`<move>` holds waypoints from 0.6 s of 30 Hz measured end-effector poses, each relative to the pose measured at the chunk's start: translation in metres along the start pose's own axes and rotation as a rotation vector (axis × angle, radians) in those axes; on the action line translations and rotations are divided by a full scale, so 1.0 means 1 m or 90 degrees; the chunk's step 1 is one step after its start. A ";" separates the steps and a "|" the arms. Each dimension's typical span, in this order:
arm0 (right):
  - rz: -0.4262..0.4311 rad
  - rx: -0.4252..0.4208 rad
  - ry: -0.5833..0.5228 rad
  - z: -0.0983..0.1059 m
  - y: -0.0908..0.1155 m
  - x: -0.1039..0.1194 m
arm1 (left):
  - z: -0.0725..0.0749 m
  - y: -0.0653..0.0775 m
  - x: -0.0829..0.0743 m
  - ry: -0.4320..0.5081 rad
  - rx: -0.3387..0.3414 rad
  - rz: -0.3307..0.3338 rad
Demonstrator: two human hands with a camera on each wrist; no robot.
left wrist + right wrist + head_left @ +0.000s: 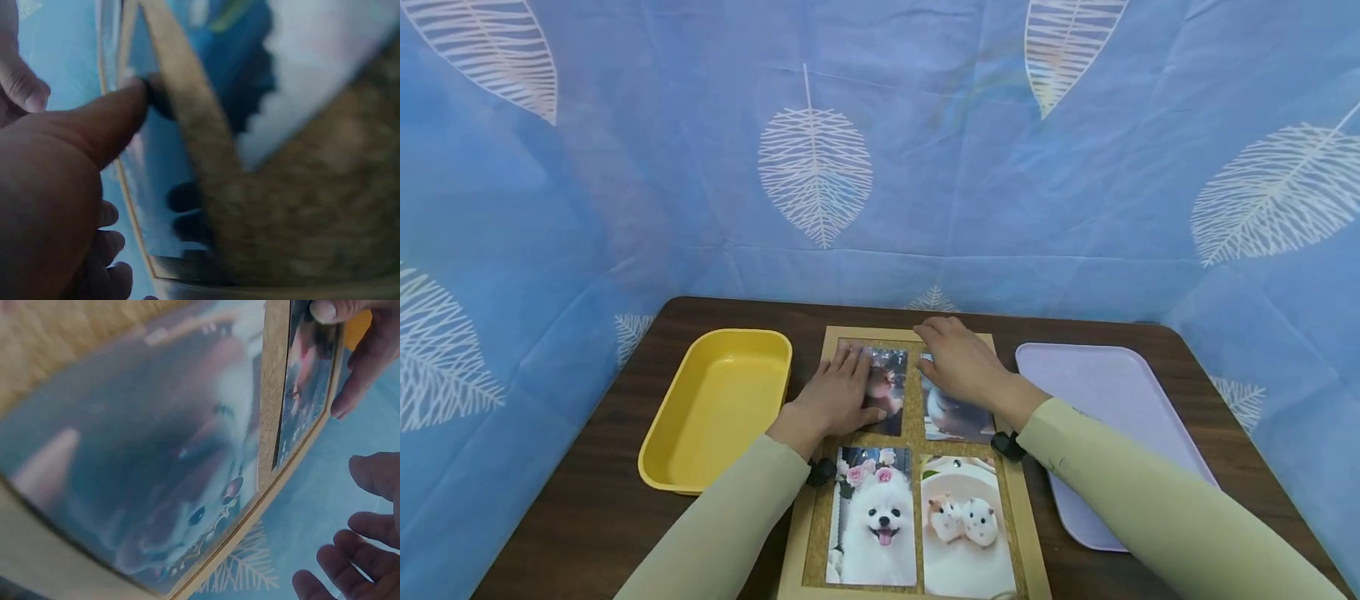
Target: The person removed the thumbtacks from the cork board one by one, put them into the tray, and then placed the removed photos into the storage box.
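Observation:
A cork board with a pale wooden frame lies on the table with photos in two columns. My left hand rests on the upper left photo, fingers straight; its thumb touches the glossy surface in the left wrist view. Over the upper right photo is my right hand, its fingers loosely bent and holding nothing. In the right wrist view those fingers stand apart from the board. Nearer me are a white dog photo and a photo of two hamsters.
To the left of the board stands a yellow plastic tray. A pale lilac tray lies on the right, partly under my right sleeve. Behind the dark wooden table hangs a blue cloth with white leaf prints.

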State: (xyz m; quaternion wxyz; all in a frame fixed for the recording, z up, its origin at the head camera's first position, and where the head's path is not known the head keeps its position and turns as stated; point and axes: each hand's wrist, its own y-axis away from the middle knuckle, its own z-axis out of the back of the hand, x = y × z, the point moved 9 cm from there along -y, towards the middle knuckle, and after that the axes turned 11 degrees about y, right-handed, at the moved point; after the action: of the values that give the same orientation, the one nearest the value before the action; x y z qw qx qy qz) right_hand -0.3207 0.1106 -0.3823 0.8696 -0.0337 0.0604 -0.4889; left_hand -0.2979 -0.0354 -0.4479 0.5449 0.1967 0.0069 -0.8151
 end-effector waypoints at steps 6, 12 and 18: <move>0.021 0.049 0.003 -0.014 -0.025 0.011 | -0.009 -0.002 0.007 0.001 0.020 -0.008; 0.037 0.049 0.034 -0.021 -0.044 0.018 | -0.012 -0.003 0.010 -0.019 0.029 0.007; 0.064 0.005 0.067 -0.024 -0.060 0.023 | -0.007 -0.004 0.005 -0.036 0.014 -0.006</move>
State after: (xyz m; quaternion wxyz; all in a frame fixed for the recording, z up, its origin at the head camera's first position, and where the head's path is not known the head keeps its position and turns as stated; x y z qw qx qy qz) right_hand -0.3628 0.0597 -0.4005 0.8890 -0.0012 0.1056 -0.4456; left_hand -0.3009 -0.0367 -0.4571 0.5390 0.1799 -0.0165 -0.8227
